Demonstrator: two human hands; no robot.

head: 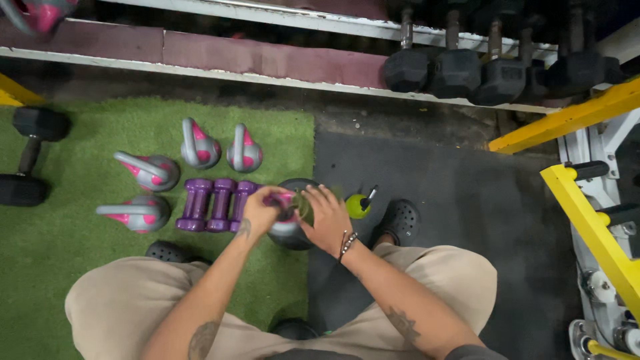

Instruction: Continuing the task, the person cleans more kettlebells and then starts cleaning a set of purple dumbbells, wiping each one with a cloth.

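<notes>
Kettlebell (pixel 288 220), grey with pink, is what both your hands are on; it sits low on the floor at the edge of the green turf (pixel 60 247), between your knees, and it is mostly hidden under your fingers. Your left hand (pixel 261 210) is closed around its pink handle part. Your right hand (pixel 328 217) presses a green cloth (pixel 303 207) against the kettlebell, fingers spread and curved over it, so this hand holds the cloth. Just to the right of the kettlebell stands a small yellow-green spray bottle (pixel 358 205) on the dark mat (pixel 467 200), and beyond that bottle is your black shoe (pixel 400 220). Just to the left of the kettlebell lie three purple dumbbells (pixel 220 205) side by side. Further left and above it are four more grey and pink kettlebells (pixel 200 147) on the turf. Far above the kettlebell a rack carries black hex dumbbells (pixel 457 72).
</notes>
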